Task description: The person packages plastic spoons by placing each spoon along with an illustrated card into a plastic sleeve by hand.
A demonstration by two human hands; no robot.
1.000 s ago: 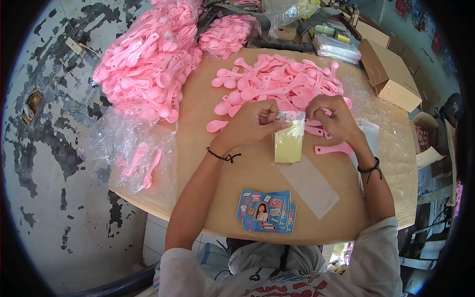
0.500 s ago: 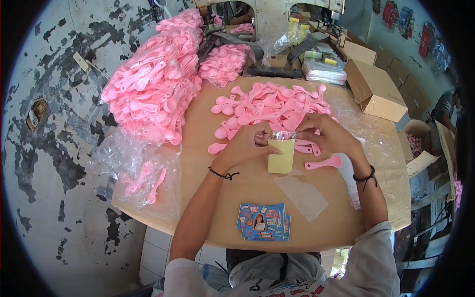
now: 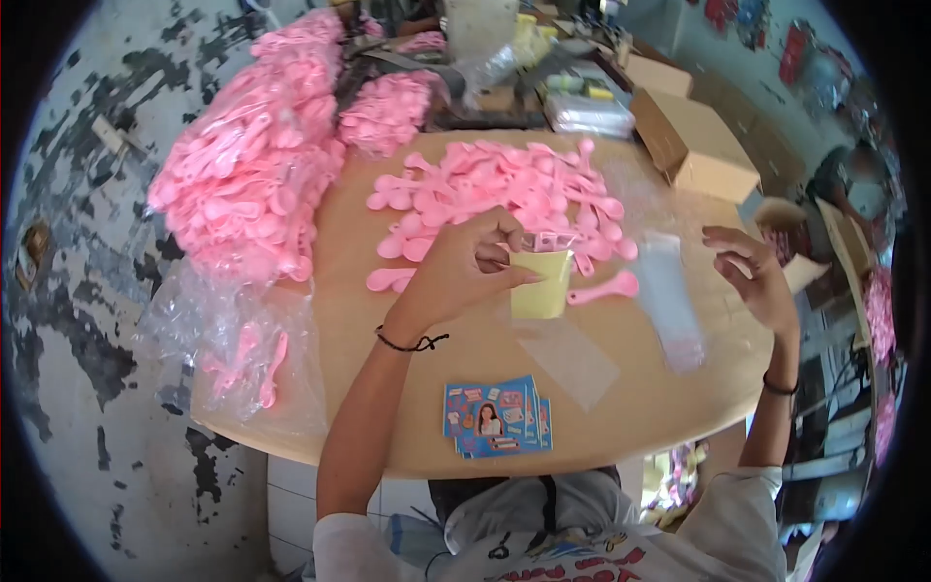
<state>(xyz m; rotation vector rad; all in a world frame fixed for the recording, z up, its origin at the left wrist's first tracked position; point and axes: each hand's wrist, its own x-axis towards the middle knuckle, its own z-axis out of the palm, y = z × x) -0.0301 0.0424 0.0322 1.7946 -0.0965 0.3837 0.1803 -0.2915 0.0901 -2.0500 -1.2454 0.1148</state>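
My left hand (image 3: 472, 264) pinches the upper left edge of a clear plastic bag with a yellow card (image 3: 543, 286) inside. My right hand (image 3: 756, 276) is raised over the right part of the table, fingers apart and holding nothing. Below the yellow card, an empty clear sleeve (image 3: 572, 364) lies flat. A small stack of blue printed cards (image 3: 497, 417) rests near the front edge. Behind the bag spreads a heap of pink spoons (image 3: 504, 189), with one single spoon (image 3: 606, 288) just right of the bag. More clear sleeves (image 3: 671, 301) lie between the bag and my right hand.
Large bags of pink spoons (image 3: 247, 175) stand at the back left, with loose plastic film (image 3: 233, 339) in front. An open cardboard box (image 3: 698, 145) and packs of clear bags (image 3: 589, 114) sit at the back right. Another person (image 3: 858, 184) is at the far right.
My right hand has let go of the bag's top and moved away to the right. My left hand still holds the bag. The camera view has shifted.
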